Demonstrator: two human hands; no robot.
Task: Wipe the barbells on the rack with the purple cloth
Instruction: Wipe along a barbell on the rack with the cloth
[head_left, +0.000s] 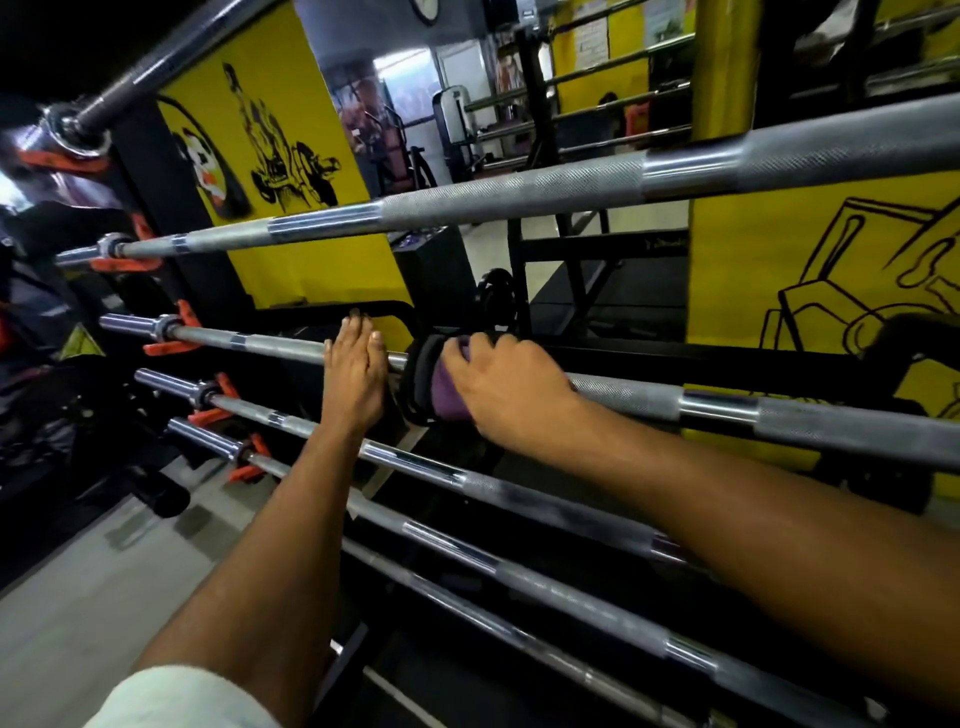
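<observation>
Head view: the purple cloth (453, 387) is seen wrapped round the third barbell (727, 408) from the top, about midway along it, and is gripped there by the right hand (506, 387), whose fingers are curled over it; the left hand (357, 376) is laid on the same bar just to the left, fingers straight and together; further barbells are held above and below on orange hooks (171, 338); yellow painted walls (270, 135) are seen beyond.
</observation>
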